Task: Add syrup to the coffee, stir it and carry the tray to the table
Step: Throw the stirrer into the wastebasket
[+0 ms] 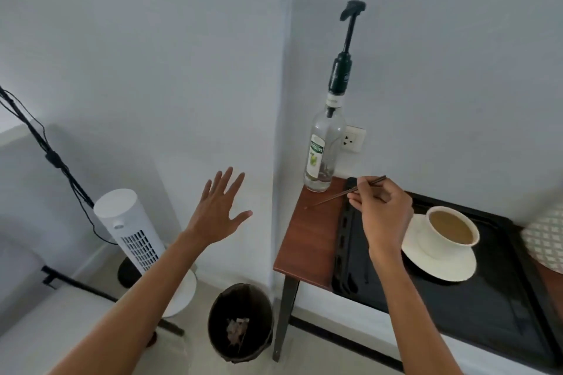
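Your wooden side table (307,234) carries a black tray (475,310) that fills most of its top, and on the tray at 3 o'clock a white cup of coffee (451,230) sits on its saucer (438,265). Off the table at 9 o'clock stands a white tower fan (131,228), and at 6 o'clock a dark waste bin (240,321) sits right beside the table leg. At 12 o'clock the syrup bottle (323,149) with its tall pump stands on the table's far corner, just in front of a wall socket (353,138). Your left hand (216,213) hangs splayed and empty over the floor. Your right hand (382,210) pinches a thin stirrer (329,199), tilted toward the bottle, above the tray's left edge.
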A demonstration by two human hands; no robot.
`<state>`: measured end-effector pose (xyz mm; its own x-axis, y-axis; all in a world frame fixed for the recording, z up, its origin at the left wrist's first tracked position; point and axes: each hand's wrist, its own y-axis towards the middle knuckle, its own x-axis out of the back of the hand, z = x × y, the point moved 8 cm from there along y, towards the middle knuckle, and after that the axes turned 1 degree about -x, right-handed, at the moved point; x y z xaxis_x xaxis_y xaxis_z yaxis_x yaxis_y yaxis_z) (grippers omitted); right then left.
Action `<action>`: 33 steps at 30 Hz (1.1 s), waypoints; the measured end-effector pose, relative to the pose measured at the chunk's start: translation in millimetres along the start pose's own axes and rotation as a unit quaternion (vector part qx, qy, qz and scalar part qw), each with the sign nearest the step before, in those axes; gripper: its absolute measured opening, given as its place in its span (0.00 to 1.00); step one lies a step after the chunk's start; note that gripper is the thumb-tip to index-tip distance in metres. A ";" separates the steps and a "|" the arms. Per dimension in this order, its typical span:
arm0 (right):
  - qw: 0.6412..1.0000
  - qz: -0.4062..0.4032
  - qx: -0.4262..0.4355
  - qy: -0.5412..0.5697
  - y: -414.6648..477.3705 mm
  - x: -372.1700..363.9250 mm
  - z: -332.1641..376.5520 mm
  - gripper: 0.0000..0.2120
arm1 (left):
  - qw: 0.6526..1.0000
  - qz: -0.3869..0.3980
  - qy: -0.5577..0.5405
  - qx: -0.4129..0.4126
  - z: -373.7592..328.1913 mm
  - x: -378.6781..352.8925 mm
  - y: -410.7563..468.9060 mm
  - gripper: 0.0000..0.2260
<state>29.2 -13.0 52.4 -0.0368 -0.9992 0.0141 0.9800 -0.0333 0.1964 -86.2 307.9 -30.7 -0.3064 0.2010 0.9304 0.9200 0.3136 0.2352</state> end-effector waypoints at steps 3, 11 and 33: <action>0.998 0.012 0.020 -0.063 -29.3 -57.1 -11.4 0.02 | 0.999 0.009 0.032 -0.028 37.8 -13.5 9.2 0.41; 0.971 0.053 0.059 -0.226 -85.0 -187.3 -60.8 0.03 | 0.997 0.045 0.058 -0.037 117.6 -59.5 40.5 0.40; 0.936 0.107 -0.091 -0.323 -154.4 -248.9 -469.4 0.03 | 0.973 -0.116 0.147 -0.134 224.1 -280.1 84.6 0.65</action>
<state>-21.0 230.9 -441.6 0.1105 -0.7646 0.6350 0.9934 0.1042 -0.0474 22.6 486.0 -334.4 -0.4659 -0.1330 0.8748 0.8774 0.0585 0.4762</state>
